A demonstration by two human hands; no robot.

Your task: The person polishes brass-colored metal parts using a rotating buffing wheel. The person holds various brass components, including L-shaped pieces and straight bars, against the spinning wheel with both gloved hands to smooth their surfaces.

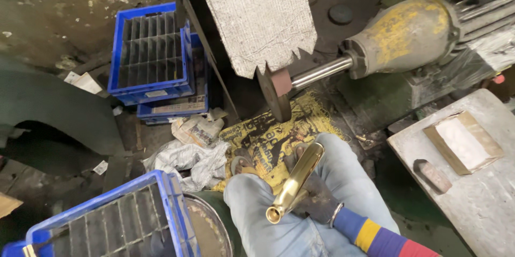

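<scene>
One brass tube [296,182] gripped across right hand [316,195] fingers.

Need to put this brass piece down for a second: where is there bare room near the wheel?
Best patch: the grey slab at right, bare below the cardboard box and dark block. The right hand holds the brass piece over the knees. Under the wheel the yellow sheet is cramped; left is crowded by blue crates and crumpled paper.
</scene>
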